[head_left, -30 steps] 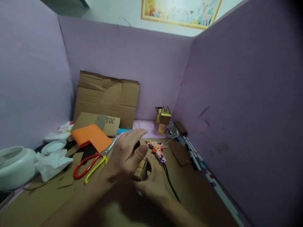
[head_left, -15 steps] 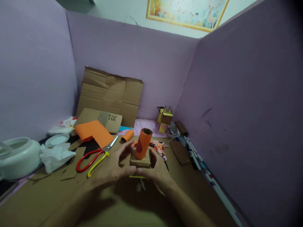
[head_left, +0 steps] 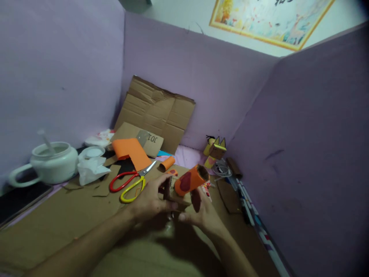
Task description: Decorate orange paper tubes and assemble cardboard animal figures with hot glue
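A small cardboard box (head_left: 175, 196) carries an orange paper tube (head_left: 188, 181) with a dark red patch; the tube leans to the right and its hollow end shows. My left hand (head_left: 150, 202) is closed on the box's left side, thumb across its near face. On the right, my right hand (head_left: 206, 215) is curved beside the box with thumb and fingers apart; its fingertips are partly hidden behind the tube. A dark red rounded piece (head_left: 196, 201) shows between the box and this hand. Whether the fingers touch it, I cannot tell.
Red-and-yellow scissors (head_left: 132, 184) lie left of my hands. Behind are folded orange paper (head_left: 132, 152), an orange roll (head_left: 167, 164) and cardboard sheets (head_left: 155, 111). A white pot (head_left: 54, 163) stands left. Markers (head_left: 248, 204) line the right wall, near a yellow-eared cardboard figure (head_left: 217, 150).
The box and tube have tipped from upright toward the right. My right hand has loosened from the box's side, while my left hand keeps its hold. The head view has swung left and tilted.
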A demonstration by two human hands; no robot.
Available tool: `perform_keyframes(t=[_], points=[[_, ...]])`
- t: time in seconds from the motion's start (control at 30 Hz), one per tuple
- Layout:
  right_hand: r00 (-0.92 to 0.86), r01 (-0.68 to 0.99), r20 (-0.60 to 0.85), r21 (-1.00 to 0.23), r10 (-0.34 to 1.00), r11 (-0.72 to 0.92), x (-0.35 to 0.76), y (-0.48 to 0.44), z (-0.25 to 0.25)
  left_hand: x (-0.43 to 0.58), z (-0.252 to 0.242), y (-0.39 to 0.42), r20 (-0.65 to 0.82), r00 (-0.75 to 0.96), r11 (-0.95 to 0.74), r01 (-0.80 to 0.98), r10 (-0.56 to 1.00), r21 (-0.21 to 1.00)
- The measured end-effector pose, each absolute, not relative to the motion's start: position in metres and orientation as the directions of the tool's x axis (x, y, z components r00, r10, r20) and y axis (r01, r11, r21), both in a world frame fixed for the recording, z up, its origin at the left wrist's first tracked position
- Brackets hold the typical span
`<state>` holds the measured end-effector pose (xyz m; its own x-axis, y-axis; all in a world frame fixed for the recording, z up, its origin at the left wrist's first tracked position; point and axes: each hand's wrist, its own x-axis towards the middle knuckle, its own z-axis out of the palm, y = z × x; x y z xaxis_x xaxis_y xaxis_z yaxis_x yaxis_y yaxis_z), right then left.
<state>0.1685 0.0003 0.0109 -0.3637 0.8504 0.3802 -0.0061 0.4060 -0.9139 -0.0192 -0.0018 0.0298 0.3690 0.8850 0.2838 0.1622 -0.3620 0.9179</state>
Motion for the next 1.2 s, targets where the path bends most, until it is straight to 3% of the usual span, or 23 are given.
perform_keyframes(t=[0.2, 0.37, 0.47, 0.8, 1.2], points=[[-0.188, 0.154, 0.629, -0.74, 0.754, 0.655, 0.201, -0.001, 0.028, -0.041, 0.044, -0.001, 0.385, 0.208, -0.438, 0.435, 0.899, 0.787], [-0.333, 0.416, 0.703, -0.489, 0.628, 0.767, 0.206, -0.009, 0.035, -0.044, 0.046, -0.003, 0.382, 0.287, -0.477, 0.491, 0.879, 0.729], [-0.419, 0.463, 0.695, -0.389, 0.584, 0.796, 0.201, -0.011, 0.035, -0.043, 0.045, -0.005, 0.371, 0.339, -0.5, 0.506, 0.865, 0.703], [-0.412, 0.478, 0.665, -0.425, 0.623, 0.769, 0.188, -0.017, 0.032, -0.04, 0.048, -0.009, 0.372, 0.393, -0.54, 0.561, 0.841, 0.628], [-0.444, 0.426, 0.643, -0.462, 0.624, 0.778, 0.18, -0.019, 0.026, -0.043, 0.045, -0.007, 0.351, 0.464, -0.559, 0.456, 0.813, 0.693]])
